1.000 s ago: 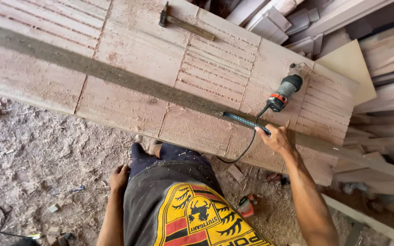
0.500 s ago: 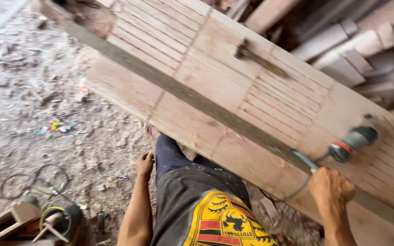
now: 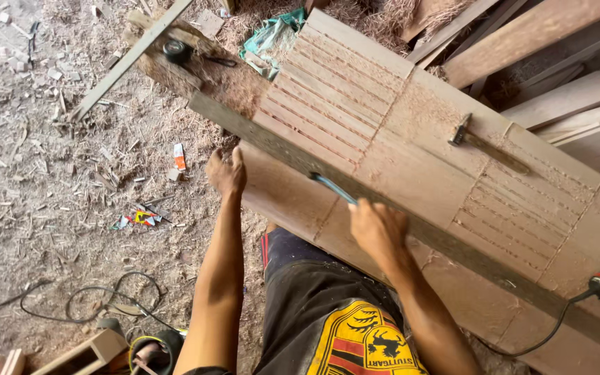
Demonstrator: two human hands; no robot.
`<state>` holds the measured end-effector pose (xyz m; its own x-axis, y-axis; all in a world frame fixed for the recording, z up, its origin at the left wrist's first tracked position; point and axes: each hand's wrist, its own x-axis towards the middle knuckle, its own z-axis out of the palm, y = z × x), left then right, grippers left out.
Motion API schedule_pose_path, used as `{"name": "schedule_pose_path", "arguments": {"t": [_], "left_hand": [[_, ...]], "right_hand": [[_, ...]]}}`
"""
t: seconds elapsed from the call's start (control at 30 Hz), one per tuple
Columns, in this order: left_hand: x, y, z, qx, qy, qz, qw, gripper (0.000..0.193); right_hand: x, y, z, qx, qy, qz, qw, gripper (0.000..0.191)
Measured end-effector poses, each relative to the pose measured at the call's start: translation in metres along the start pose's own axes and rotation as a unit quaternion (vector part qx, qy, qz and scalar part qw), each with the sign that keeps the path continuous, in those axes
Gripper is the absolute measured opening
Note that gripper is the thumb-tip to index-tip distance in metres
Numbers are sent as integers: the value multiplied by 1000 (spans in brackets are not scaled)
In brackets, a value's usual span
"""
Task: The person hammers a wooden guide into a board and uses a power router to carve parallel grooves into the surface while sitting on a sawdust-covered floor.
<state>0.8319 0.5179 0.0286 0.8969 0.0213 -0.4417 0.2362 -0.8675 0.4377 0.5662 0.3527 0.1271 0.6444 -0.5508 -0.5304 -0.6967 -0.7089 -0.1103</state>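
Gripping a thin teal-handled tool (image 3: 332, 187) (tip hidden), right hand (image 3: 378, 229), grooved dusty plank (image 3: 411, 132)

Right hand (image 3: 376, 226) clenched, left hand (image 3: 227, 173) curled.

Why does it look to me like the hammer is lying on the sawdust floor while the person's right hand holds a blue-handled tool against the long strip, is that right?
Not quite. The head view shows the hammer lying on the grooved wooden panel, not on the floor. The rest holds: the right hand holds the blue-handled tool against the long strip.
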Motion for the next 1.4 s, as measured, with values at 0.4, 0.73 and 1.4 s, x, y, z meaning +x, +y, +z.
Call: {"name": "schedule_pose_path", "arguments": {"t": [0.4, 0.73, 1.4], "left_hand": [[84, 26, 6, -108, -186, 33, 976, 72], [97, 20, 15, -72, -220, -14, 973, 68], [83, 29, 18, -72, -217, -8, 974, 82]], "right_hand": [[114, -141, -9, -60, -44, -66, 995, 19], [86, -83, 18, 65, 54, -74, 994, 32], [74, -40, 26, 115, 182, -186, 959, 25]]}}
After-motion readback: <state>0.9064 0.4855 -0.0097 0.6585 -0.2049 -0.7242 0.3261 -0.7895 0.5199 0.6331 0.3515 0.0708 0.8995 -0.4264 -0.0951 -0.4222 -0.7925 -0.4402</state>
